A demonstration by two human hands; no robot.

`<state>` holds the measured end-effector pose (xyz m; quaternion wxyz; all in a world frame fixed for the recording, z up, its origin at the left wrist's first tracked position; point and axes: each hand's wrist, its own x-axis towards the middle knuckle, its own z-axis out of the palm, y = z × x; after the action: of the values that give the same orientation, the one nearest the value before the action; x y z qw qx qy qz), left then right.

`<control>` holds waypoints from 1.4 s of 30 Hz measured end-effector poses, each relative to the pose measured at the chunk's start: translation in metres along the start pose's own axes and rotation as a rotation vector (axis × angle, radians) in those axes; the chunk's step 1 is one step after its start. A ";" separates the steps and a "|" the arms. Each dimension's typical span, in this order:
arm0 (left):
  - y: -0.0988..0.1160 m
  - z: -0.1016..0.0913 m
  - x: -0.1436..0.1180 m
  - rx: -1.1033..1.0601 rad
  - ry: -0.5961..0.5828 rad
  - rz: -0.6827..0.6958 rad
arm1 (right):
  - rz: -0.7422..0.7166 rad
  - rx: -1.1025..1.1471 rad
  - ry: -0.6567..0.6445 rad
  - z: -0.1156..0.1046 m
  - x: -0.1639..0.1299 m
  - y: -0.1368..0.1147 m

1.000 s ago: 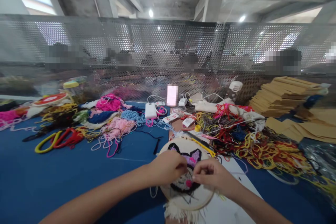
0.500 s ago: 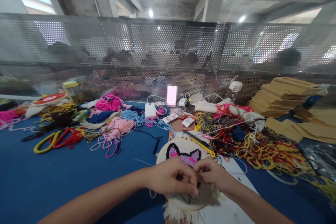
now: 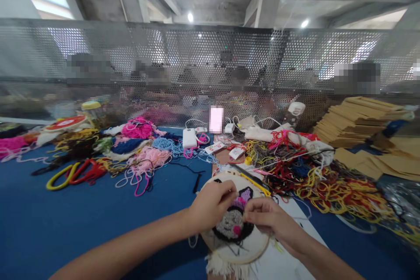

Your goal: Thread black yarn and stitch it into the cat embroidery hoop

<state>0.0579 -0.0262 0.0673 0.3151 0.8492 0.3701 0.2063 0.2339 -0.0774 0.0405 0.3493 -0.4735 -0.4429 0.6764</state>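
Below me a round hoop (image 3: 263,249) holds cream cloth with frayed edges. Worked on the cloth is a yarn animal face (image 3: 226,226) in grey, with a black outline, a pink cheek and a purple-and-pink ear. My left hand (image 3: 210,205) is over the upper left of the design and hides one ear, its fingers curled in a pinch. At the right side of the face, my right hand (image 3: 264,214) pinches thumb and fingers together. Whatever either pinch holds is too small to make out.
Yellow-and-black cutter (image 3: 254,180) lies at the hoop's top edge. Red-and-yellow-handled scissors (image 3: 83,173) rest on the blue table (image 3: 131,223). Tangled yarn (image 3: 328,188) is heaped right, pink yarn (image 3: 147,159) left. Brown envelopes (image 3: 357,122) stand before a perforated screen (image 3: 197,65); people sit behind it.
My left hand has moved up and left, away from my right hand, uncovering the grey face and pink cheek. My right hand stays almost in place, still pinched.
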 end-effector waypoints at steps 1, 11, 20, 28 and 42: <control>0.001 0.000 -0.001 -0.058 0.014 0.008 | 0.011 0.045 -0.012 0.001 0.001 0.002; 0.016 -0.011 -0.013 -0.248 -0.479 0.235 | 0.012 0.078 -0.105 -0.004 0.006 0.010; 0.003 0.000 -0.005 0.238 -0.141 0.004 | -0.024 -0.055 -0.011 0.000 -0.002 -0.001; 0.010 -0.004 -0.006 -0.496 -0.327 -0.059 | 0.026 0.056 -0.064 0.001 0.009 0.020; 0.005 -0.005 -0.009 0.356 -0.335 0.071 | -0.057 -0.143 -0.086 -0.001 0.006 0.014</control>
<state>0.0515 -0.0341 0.0734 0.2102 0.9262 0.3129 0.0050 0.2324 -0.0768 0.0258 0.3145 -0.4551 -0.5179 0.6525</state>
